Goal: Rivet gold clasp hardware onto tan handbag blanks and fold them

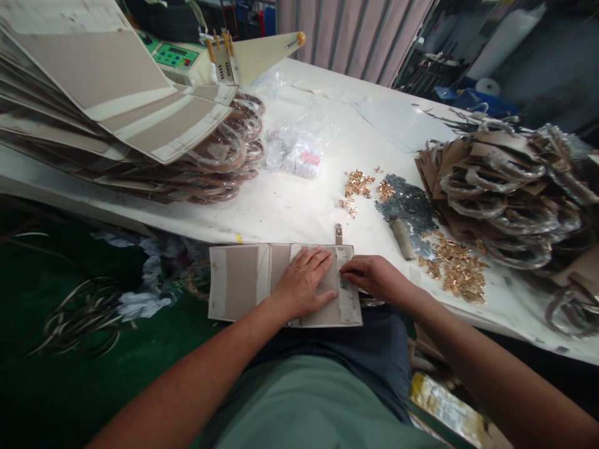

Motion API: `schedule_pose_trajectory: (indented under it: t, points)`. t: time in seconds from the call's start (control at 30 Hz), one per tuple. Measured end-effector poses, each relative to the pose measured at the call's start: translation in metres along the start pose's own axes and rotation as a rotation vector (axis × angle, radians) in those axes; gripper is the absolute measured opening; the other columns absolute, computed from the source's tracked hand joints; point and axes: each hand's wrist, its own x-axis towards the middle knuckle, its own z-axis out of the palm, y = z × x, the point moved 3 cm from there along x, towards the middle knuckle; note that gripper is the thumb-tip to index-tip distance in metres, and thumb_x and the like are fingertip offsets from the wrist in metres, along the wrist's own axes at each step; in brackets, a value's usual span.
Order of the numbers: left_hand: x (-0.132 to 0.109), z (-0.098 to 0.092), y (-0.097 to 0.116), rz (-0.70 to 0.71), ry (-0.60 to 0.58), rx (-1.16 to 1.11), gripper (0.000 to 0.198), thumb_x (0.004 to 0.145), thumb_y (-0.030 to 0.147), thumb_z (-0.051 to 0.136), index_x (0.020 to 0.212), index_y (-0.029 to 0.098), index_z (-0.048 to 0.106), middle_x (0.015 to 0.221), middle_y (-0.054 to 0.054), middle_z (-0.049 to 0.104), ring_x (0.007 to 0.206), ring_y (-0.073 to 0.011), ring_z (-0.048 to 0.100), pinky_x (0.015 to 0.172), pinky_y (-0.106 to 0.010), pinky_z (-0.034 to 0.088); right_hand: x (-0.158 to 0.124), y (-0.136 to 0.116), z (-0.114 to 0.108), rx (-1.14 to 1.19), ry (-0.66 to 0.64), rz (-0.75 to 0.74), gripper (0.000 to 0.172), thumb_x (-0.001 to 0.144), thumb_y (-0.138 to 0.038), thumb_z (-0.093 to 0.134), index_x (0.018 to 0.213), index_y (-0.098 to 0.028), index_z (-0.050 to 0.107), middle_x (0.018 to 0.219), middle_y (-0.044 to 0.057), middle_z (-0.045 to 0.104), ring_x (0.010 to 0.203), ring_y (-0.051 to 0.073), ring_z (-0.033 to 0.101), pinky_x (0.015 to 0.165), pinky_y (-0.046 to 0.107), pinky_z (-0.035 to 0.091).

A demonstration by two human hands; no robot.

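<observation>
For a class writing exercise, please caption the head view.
Left hand spread on a beige rectangular cardboard-like panel, right hand at one end, small gold metal pieces nearby.

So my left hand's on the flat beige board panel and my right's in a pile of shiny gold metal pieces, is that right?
Not quite: the head view shows your right hand at the flat beige board panel, not in a pile of shiny gold metal pieces. Your left hand is on the panel.
</observation>
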Motion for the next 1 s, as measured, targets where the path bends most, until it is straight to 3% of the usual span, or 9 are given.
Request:
schedule_pose_trajectory:
  t: [0.17,0.5,0.83,1.0]
  points:
    - [0.001,0.004,0.007,-0.042,0.055,0.014,0.079,0.093,0.055,0.070,0.155,0.012,0.050,0.162,-0.014,0.049,0.154,-0.0322,0.037,0.135,-0.052,0.016,0.003,-0.001,0.001,-0.121,-0.019,-0.039,0.016,0.095,-0.025,0.063,0.096,-0.022,0.079,0.090,0.005,0.076,0.079,0.020,0.068,0.075,0.029,0.049]
    - [0.001,0.011,0.013,-0.086,0.106,0.019,0.077,0.094,0.055,0.068,0.156,0.013,0.049,0.161,-0.014,0.050,0.155,-0.0328,0.037,0.134,-0.055,0.016,-0.005,-0.005,0.003,-0.137,0.041,-0.045,0.013,0.097,-0.025,0.063,0.097,-0.024,0.077,0.093,0.004,0.075,0.082,0.019,0.068,0.075,0.028,0.048]
    - [0.001,0.012,0.015,-0.099,0.118,0.024,0.078,0.093,0.054,0.069,0.156,0.013,0.049,0.162,-0.014,0.050,0.154,-0.0323,0.037,0.135,-0.054,0.015,-0.013,-0.005,0.008,0.132,0.158,0.132,0.014,0.093,-0.028,0.063,0.090,-0.024,0.077,0.089,0.002,0.079,0.083,0.021,0.071,0.077,0.031,0.052]
    - [0.001,0.013,0.015,-0.108,0.116,0.028,0.077,0.094,0.055,0.069,0.155,0.011,0.049,0.162,-0.013,0.050,0.155,-0.0317,0.036,0.136,-0.053,0.013,-0.014,-0.002,0.012,0.102,0.196,0.154,0.014,0.093,-0.029,0.064,0.092,-0.023,0.077,0.091,0.003,0.078,0.084,0.022,0.071,0.079,0.031,0.051]
